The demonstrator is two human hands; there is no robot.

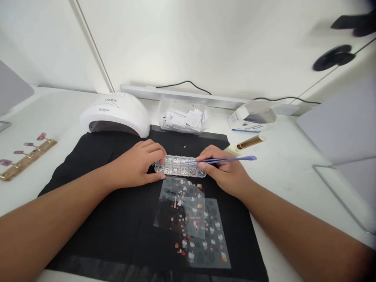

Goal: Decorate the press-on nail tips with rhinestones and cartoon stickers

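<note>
A clear compartment case (180, 171) of small sparkly rhinestones lies on the black mat (111, 231). My left hand (139, 162) grips its left end, fingers along the far side and thumb near the front edge. In my right hand (227, 172) is a pair of purple tweezers (235, 159), pinched between thumb and fingers. The tweezer tips point left over the right part of the case; whether they hold a stone is too small to tell. Just in front, two clear sticker sheets (169, 196) with white cat figures overlap each other.
A white nail lamp (117, 111) stands at the back left. Behind the mat are a clear bin (182, 127) of pad packets and an open carton (255, 119). A gold-capped bottle (249, 143) is beside my right hand. Nail tips stand on a wooden bar (29, 160) at left.
</note>
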